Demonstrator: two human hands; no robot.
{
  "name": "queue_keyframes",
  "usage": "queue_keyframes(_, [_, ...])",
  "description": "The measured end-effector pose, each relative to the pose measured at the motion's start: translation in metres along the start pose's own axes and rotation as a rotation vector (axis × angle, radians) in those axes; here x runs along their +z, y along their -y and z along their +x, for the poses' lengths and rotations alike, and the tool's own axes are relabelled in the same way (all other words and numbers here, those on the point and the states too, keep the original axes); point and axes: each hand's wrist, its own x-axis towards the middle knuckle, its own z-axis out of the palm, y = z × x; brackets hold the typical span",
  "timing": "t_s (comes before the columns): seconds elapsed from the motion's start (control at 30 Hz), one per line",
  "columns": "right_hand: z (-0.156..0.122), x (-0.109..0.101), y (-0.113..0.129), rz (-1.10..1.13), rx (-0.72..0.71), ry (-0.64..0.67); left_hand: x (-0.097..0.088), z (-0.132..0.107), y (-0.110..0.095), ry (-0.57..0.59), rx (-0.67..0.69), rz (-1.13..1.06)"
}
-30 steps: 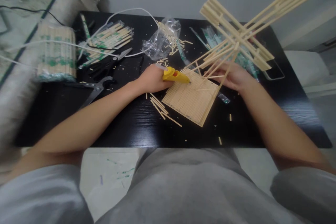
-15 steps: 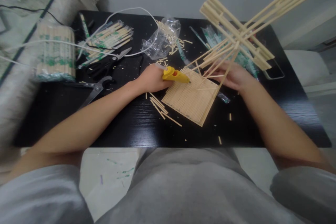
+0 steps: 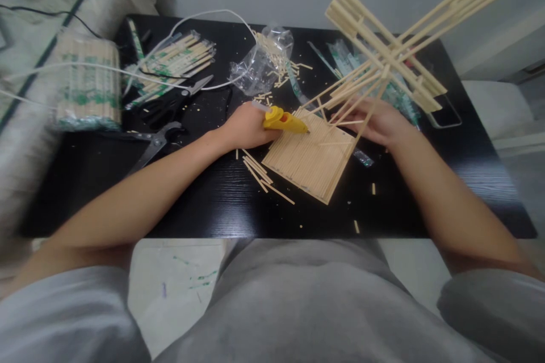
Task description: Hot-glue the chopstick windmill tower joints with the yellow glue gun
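Note:
My left hand is closed around a yellow glue gun, whose tip points right onto a square panel of glued wooden sticks lying flat on the black table. My right hand is closed on the base of a tall crossed frame of chopsticks that stands on the panel's far edge and rises to the upper right. A white cord runs from the glue gun to the left.
Loose stick pieces lie left of the panel. Scissors and pliers rest at mid-left. Wrapped chopstick packs and a bundle sit at the far left, a clear bag of offcuts at the back.

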Motion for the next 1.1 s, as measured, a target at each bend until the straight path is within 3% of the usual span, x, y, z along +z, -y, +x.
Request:
queue_keyframes(0.57, [0.004,-0.007,-0.004,-0.024,0.002,-0.005,0.004,0.002,-0.001,-0.029,0.000,-0.067])
queue_keyframes(1.1, [0.036,-0.040,-0.027,0.060,-0.113,0.211,0.001,-0.001,0.004,0.028,0.038,0.027])
